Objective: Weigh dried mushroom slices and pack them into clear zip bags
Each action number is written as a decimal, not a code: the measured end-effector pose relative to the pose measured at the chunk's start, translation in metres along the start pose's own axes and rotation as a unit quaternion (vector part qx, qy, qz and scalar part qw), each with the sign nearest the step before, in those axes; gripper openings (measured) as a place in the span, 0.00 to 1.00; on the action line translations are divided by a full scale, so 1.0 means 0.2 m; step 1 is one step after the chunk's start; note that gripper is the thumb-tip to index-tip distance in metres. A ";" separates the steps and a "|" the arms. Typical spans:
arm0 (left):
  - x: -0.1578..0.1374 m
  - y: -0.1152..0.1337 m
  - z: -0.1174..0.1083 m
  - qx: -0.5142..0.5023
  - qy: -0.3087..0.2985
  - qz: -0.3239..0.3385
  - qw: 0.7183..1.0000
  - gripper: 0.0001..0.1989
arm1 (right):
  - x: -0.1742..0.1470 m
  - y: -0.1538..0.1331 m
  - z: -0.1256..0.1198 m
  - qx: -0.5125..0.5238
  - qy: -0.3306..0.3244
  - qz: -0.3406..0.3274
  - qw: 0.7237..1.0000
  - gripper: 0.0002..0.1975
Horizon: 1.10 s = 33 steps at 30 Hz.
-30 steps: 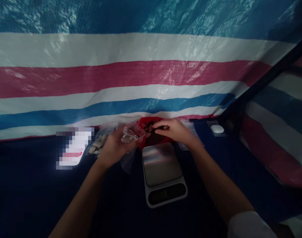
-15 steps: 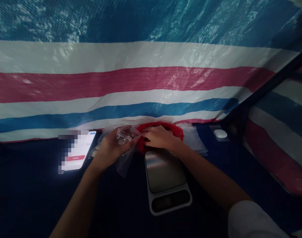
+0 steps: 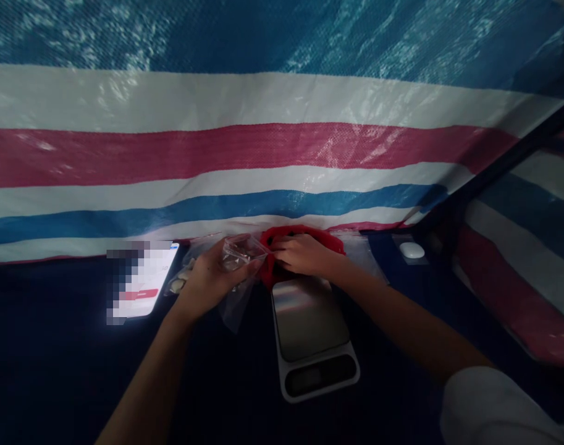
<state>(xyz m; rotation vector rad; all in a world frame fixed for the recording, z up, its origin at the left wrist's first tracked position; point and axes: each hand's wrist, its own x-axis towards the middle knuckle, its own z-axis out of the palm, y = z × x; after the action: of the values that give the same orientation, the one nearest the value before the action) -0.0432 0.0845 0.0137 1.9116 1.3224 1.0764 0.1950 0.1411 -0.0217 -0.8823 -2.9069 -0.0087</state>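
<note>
Nothing can be read with certainty. On the lit phone screen (image 3: 160, 272), small grey characters are blurred and the pale lettering on the red bar (image 3: 147, 293) is too small; the scale's dark display (image 3: 322, 375) has a dim patch, illegible.

Smooth, shiny metal scale plate (image 3: 310, 324); glossy plastic bag (image 3: 245, 248)

One scale (image 3: 312, 321); around it, one phone (image 3: 154, 281) and one left hand (image 3: 207, 284) at ten o'clock, one right hand (image 3: 300, 254) and one red container (image 3: 330, 240) at twelve, one white oval item (image 3: 412, 250) at two; clear bags (image 3: 238, 309), overlapping, uncountable.
</note>
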 end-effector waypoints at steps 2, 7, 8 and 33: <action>0.00 0.00 0.01 0.007 0.004 0.000 1.000 0.23 | -0.02 0.00 0.00 0.015 0.011 0.019 1.000 0.13; 0.01 0.00 0.04 0.018 -0.003 -0.007 1.000 0.23 | -0.10 -0.01 0.00 0.055 0.044 0.098 0.993 0.13; 0.01 0.00 0.04 0.014 -0.007 -0.006 1.000 0.23 | -0.11 -0.01 0.01 0.060 0.049 0.112 0.991 0.13; -0.02 0.02 0.14 -0.051 -0.049 -0.011 0.997 0.23 | -0.13 -0.01 0.13 0.105 0.124 0.141 0.977 0.12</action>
<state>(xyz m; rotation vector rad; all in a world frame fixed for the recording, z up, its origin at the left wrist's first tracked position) -0.0170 0.0792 0.0014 1.8464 1.2099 1.0072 0.2129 0.1250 -0.0509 -1.1528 -2.4767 0.1937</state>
